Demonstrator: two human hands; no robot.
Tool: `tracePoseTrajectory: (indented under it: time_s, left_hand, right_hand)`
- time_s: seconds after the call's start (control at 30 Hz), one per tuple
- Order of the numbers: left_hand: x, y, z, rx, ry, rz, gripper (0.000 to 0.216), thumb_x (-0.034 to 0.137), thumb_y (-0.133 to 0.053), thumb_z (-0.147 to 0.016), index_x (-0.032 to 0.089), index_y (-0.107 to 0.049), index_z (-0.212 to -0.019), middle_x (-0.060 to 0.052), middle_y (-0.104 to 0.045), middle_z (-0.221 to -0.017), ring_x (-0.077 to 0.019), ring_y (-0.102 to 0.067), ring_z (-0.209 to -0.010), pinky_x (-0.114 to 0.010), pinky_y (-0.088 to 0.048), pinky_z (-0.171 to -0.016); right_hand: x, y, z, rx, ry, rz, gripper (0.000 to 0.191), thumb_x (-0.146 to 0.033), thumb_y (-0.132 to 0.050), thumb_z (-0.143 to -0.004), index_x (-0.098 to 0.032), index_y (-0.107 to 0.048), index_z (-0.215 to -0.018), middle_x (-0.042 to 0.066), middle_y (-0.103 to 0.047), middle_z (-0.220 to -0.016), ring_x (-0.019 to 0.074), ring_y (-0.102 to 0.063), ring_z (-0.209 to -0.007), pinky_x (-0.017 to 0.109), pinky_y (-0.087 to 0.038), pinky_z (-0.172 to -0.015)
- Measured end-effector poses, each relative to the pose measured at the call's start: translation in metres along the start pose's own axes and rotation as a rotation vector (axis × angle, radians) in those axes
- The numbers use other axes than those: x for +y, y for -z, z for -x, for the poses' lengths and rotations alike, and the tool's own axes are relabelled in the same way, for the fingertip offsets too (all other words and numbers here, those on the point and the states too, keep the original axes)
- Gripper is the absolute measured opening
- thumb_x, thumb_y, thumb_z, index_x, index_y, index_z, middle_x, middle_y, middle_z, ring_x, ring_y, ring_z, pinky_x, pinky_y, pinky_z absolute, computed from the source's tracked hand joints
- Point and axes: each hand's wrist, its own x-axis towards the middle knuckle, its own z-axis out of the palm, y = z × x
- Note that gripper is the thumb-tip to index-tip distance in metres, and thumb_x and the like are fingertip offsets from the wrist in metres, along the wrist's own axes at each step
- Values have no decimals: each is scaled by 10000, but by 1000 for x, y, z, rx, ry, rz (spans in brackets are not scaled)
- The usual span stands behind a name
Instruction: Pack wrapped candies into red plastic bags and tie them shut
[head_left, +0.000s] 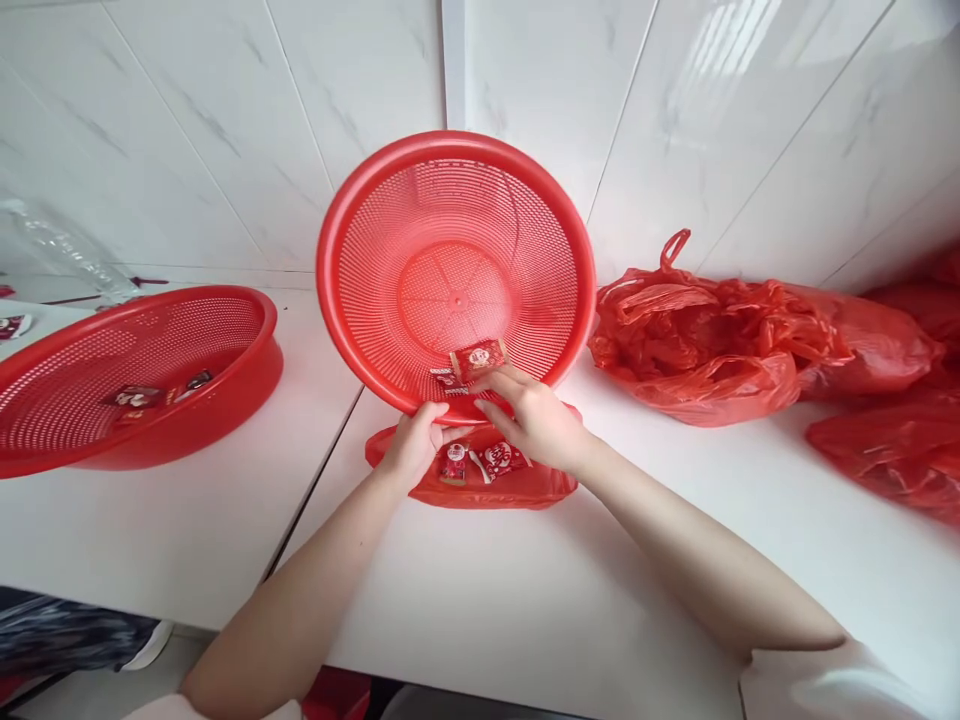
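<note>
The red packet [478, 358] lies inside the tilted basket [324, 270], low on its mesh just above the near rim. Its long axis runs left to right and rises slightly toward the right. It sits directly above your right hand [536, 420]. That hand's thumb and forefinger are closed on the packet's lower edge and the other fingers are loosely curled beneath. A second, smaller packet [448, 380] rests just to its left, touching the rim, so the basket holds two.

Your right hand is the nearer one. Your left hand [414, 445] is at the basket's lowest point, fingers wrapped round the rim with the thumb on the near side, propping the basket up on edge so that its open face is turned toward you.

Directly below the basket an open red bag [540, 487] lies flat on the white counter [525, 610], with two packets [455, 463] showing in it, perhaps a third. Left of the basket stands a second basket [255, 385], flat on the counter, with two or three dark packets [135, 397] inside. Right of the basket lie at least two full red bags [712, 345], crumpled against the tiled wall.
</note>
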Motion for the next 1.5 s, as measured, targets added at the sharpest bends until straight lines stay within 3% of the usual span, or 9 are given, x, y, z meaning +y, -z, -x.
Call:
tracePoseTrajectory:
  time_s: [0.17, 0.3, 0.43, 0.53, 0.73, 1.03, 1.17, 1.33, 1.5]
  left_hand:
    - [-11, -10, 11, -128, 98, -16, 204, 182, -591, -776, 122, -664, -956, -96, -715, -991, -295, -661, -1014, -470, -544, -868]
    - [-9, -10, 10, -84, 110, -21, 105, 162, -607, -735, 121, -648, -823, -85, -716, -879, -296, -682, -944, -462, -550, -836]
    - [-3, -4, 4, -51, 50, 22, 169, 177, -601, -743, 139, -656, -899, -79, -713, -969, -288, -659, -1020, -455, -542, -869]
    - [0, 1, 1, -50, -9, 7, 278, 179, -594, -768, 159, -641, -1041, -69, -702, -1041, -276, -631, -1087, -469, -521, -925]
    - [4, 7, -1, 32, -75, -31, 341, 176, -597, -769, 175, -607, -1110, -55, -689, -1038, -272, -623, -1097, -490, -513, -939]
    - [7, 12, -6, 57, -75, 4, 224, 184, -597, -741, 138, -619, -959, -85, -693, -1031, -283, -634, -1075, -478, -516, -926]
    - [9, 12, -7, 60, -65, 13, 240, 183, -596, -732, 144, -623, -968, -91, -696, -1058, -293, -632, -1087, -478, -514, -930]
    - [6, 8, -3, 55, -94, -20, 318, 180, -602, -745, 170, -622, -1062, -71, -692, -1090, -290, -621, -1117, -495, -510, -947]
    - [-2, 1, 3, -61, -5, -5, 331, 188, -577, -783, 152, -627, -1109, -88, -704, -1073, -302, -628, -1111, -510, -504, -961]
  right_hand:
    - [11, -4, 2, -180, -74, 98, 582, -443, -428, -969, -129, -374, -1457, 195, -389, -1500, 311, -358, -1403, 530, -340, -1121]
    - [11, 0, 2, -276, -62, -38, 565, -446, -502, -939, -190, -436, -1438, 141, -545, -1390, 281, -525, -1274, 478, -422, -1063]
    - [11, 4, -3, -110, -118, -397, 368, -416, -625, -872, -222, -673, -1182, 57, -714, -1126, 226, -666, -1047, 402, -508, -963]
    - [14, 4, -7, 12, -273, -774, 347, -467, -678, -818, -202, -724, -1037, 46, -745, -990, 220, -698, -955, 390, -547, -904]
    - [16, 9, -9, 10, -479, -1020, 384, -494, -780, -699, -183, -739, -920, 56, -745, -904, 234, -715, -899, 398, -567, -866]
    - [7, 29, -5, -185, -194, -793, 301, -311, -667, -853, -174, -675, -1121, 62, -726, -1034, 172, -681, -940, 332, -542, -868]
    - [1, 41, -2, -374, 26, -416, 289, -116, -519, -897, -211, -671, -1123, 43, -715, -1045, 160, -669, -972, 329, -527, -885]
    - [4, 44, 0, -244, 116, 102, 374, 13, -419, -849, -183, -689, -1019, 71, -695, -991, 179, -649, -890, 322, -520, -793]
    - [18, 32, -1, -166, 37, 235, 307, -241, -473, -955, -154, -602, -1219, 141, -659, -1135, 244, -625, -1045, 403, -512, -896]
